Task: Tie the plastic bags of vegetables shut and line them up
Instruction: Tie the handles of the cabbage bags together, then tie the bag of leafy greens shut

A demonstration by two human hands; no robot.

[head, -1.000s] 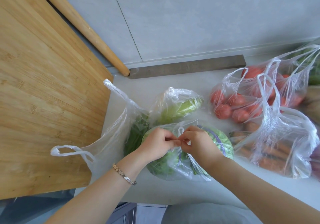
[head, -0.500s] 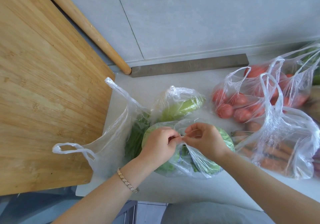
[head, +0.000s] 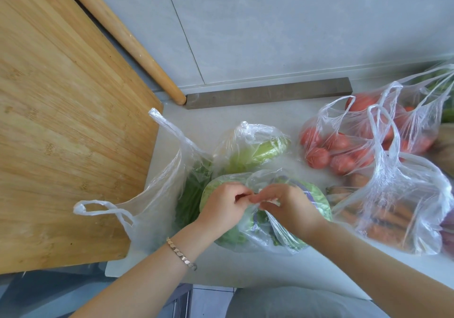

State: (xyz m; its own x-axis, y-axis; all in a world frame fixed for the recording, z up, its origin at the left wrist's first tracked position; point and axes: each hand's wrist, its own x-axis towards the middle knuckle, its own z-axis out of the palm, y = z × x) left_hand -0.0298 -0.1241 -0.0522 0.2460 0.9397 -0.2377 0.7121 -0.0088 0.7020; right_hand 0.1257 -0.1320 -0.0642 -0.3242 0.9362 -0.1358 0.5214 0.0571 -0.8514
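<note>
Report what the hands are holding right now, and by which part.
The left hand and right hand both pinch the loose top plastic of the cabbage bag, right above the vegetable. Neither hand holds anything else.

Bags are all that thin see-through plastic, crinkly and shiny where light hits: the greens bag [head: 270, 239], the tomato bag [head: 339, 146], the carrot bag [head: 398, 195]. Pretty sure the cutting board [head: 61, 121] is bamboo, matt with fine grain, and the rolling pin [head: 127, 40] is smooth pale wood. The counter [head: 270, 121] is matt speckled off-white, the wall tiles [head: 270, 23] smooth flat grey, the bracelet [head: 180, 256] glinty metal links
</note>
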